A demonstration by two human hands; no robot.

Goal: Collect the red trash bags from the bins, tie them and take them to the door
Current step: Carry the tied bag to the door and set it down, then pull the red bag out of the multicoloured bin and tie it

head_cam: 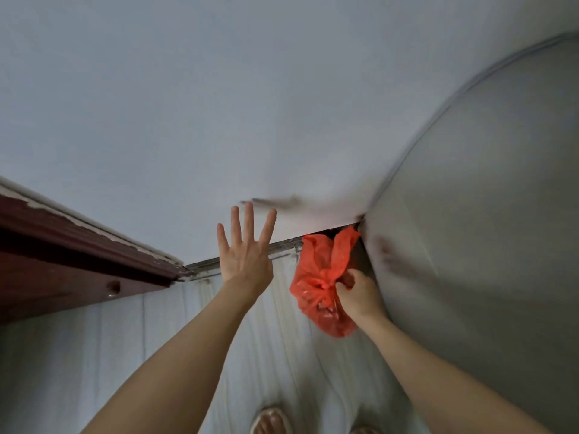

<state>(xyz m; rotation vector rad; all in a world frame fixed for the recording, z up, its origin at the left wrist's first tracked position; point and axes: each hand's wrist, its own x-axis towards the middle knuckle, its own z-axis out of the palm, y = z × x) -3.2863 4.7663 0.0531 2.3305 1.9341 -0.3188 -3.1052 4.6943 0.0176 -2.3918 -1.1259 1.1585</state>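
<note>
A tied red trash bag (319, 277) hangs low near the floor, in the corner where the white wall meets a grey door (485, 230). My right hand (357, 294) grips the bag at its knot, fingers curled round the gathered plastic. The bag's two loose ears stick up above the knot. My left hand (246, 249) is held out in front of the wall with all fingers spread and straight, holding nothing, to the left of the bag.
A dark red-brown wooden frame (78, 258) with chipped paint runs along the left. The white wall (219, 104) fills the upper view. Pale floor tiles (188, 324) lie below. My sandalled feet (271, 421) show at the bottom edge.
</note>
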